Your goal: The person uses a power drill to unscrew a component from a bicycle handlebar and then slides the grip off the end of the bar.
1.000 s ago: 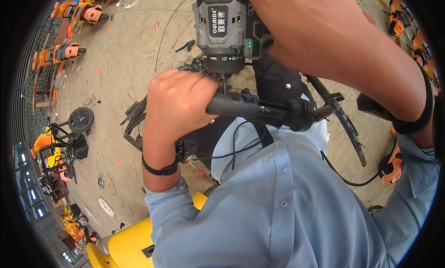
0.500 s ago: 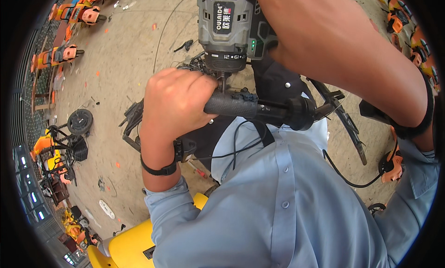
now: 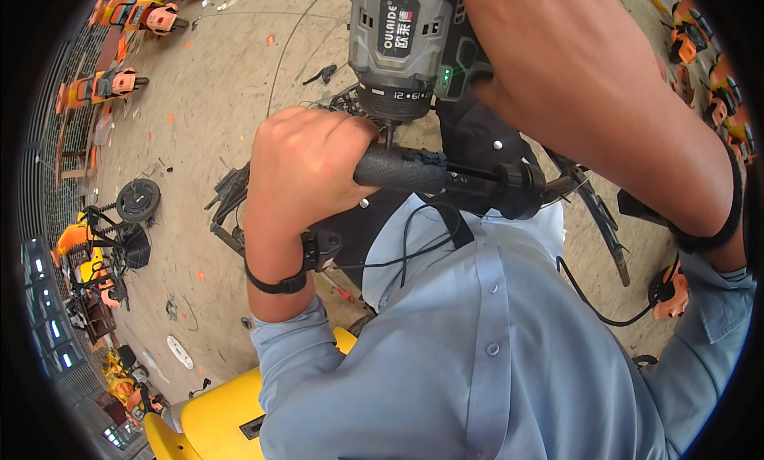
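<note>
My left hand point(image 3: 310, 157) is closed around the black textured handlebar grip point(image 3: 402, 170) in front of my chest. Its torn right end shows crumpled material beside a bare black bar. In my right hand point(image 3: 509, 50) is a grey cordless drill point(image 3: 394, 66), pointing down toward me, with green lights on its side. The thin drill bit point(image 3: 390, 134) reaches the grip right beside my left fingers; its tip is hidden, so how deep it goes cannot be seen. A black round collar point(image 3: 521, 191) sits farther right on the bar.
Black cables point(image 3: 410, 245) hang across my shirt. A yellow body panel point(image 3: 219, 412) lies at lower left. Several orange scooters point(image 3: 99, 90) stand along the left and right sides. A loose wheel point(image 3: 138, 200) and scattered scraps lie on the concrete floor.
The whole view has shifted slightly. Drill, grip and both hands keep nearly the same arrangement, with the drill leaning a little differently.
</note>
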`<state>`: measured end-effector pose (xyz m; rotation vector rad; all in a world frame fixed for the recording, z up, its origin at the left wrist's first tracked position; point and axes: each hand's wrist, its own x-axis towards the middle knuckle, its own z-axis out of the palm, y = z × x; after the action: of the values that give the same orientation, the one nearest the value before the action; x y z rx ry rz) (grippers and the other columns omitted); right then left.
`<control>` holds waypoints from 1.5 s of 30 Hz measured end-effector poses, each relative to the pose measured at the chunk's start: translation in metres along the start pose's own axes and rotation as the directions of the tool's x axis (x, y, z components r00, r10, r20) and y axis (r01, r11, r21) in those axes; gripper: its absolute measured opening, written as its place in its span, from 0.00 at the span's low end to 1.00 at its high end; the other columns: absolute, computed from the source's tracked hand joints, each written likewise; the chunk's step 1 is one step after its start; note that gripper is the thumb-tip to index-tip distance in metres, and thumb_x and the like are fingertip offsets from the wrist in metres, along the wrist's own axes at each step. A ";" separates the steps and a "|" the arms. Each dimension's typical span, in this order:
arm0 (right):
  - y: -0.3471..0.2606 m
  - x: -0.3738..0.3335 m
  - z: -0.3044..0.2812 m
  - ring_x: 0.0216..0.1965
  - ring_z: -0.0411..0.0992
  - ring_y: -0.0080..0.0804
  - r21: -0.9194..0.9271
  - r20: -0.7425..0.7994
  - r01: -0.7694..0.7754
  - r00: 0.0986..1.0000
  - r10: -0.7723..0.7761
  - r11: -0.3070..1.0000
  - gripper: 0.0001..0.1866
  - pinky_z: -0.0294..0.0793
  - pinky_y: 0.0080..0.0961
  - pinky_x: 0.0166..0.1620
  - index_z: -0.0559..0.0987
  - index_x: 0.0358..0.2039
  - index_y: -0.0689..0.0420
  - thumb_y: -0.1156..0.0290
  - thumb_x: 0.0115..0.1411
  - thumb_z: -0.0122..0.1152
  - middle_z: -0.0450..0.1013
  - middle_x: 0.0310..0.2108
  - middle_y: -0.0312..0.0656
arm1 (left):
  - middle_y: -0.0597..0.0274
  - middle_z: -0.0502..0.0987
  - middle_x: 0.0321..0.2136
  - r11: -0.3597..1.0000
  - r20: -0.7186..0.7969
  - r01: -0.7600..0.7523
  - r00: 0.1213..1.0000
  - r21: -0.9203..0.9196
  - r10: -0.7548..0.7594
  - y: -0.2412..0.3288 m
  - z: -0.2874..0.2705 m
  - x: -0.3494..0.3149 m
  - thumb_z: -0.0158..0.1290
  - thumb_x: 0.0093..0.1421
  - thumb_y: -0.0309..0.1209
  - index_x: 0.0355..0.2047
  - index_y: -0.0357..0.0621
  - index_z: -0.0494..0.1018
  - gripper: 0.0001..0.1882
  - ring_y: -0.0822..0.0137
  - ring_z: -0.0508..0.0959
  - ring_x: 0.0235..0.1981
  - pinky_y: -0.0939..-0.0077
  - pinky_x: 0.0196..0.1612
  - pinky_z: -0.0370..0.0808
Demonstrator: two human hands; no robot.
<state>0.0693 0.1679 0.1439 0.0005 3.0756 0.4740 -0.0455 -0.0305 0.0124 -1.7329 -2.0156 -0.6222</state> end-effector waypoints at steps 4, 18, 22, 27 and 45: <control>-0.012 -0.004 -0.012 0.17 0.76 0.45 -0.027 0.005 -0.004 1.000 0.004 1.000 0.15 0.74 0.38 0.22 0.67 0.34 0.69 0.71 0.54 0.58 0.73 0.16 0.49 | 0.65 0.70 0.15 1.000 0.010 0.017 1.000 0.008 -0.017 0.001 0.000 -0.001 0.67 0.37 0.38 0.20 0.48 0.73 0.15 0.60 0.74 0.18 0.66 0.23 0.69; 0.000 -0.007 -0.009 0.17 0.75 0.42 0.073 0.072 0.014 0.997 -0.019 0.997 0.19 0.74 0.36 0.23 0.67 0.34 0.69 0.67 0.53 0.63 0.72 0.16 0.45 | 0.65 0.72 0.15 1.000 -0.013 0.009 1.000 -0.003 -0.009 0.000 0.002 0.001 0.67 0.37 0.38 0.20 0.48 0.73 0.15 0.59 0.75 0.18 0.66 0.23 0.70; 0.004 0.000 0.001 0.18 0.75 0.43 0.149 0.115 -0.044 0.993 0.027 0.988 0.20 0.74 0.37 0.23 0.67 0.34 0.69 0.66 0.52 0.64 0.72 0.16 0.45 | 0.65 0.72 0.15 1.000 -0.009 0.026 1.000 0.004 -0.025 0.001 0.001 0.000 0.67 0.37 0.37 0.21 0.48 0.74 0.14 0.59 0.75 0.19 0.67 0.23 0.70; 0.005 0.000 0.012 0.20 0.75 0.45 0.161 0.060 -0.027 0.998 0.018 0.987 0.22 0.74 0.37 0.26 0.66 0.37 0.68 0.67 0.50 0.66 0.73 0.19 0.46 | 0.65 0.72 0.16 0.999 0.001 0.047 0.999 0.010 -0.047 0.000 0.000 -0.003 0.66 0.36 0.36 0.22 0.48 0.75 0.14 0.60 0.76 0.19 0.67 0.23 0.70; 0.010 0.003 0.059 0.30 0.76 0.50 0.220 -0.205 0.053 0.979 -0.007 0.974 0.34 0.74 0.39 0.37 0.66 0.48 0.64 0.71 0.41 0.73 0.75 0.26 0.48 | 0.64 0.76 0.20 0.982 0.022 0.154 0.987 0.111 -0.158 0.010 -0.006 -0.005 0.69 0.38 0.42 0.26 0.45 0.76 0.20 0.61 0.78 0.23 0.69 0.27 0.71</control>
<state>0.0676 0.1950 0.0900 -0.0957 3.3053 0.1290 -0.0349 -0.0364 0.0150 -1.5417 -2.1793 -0.5270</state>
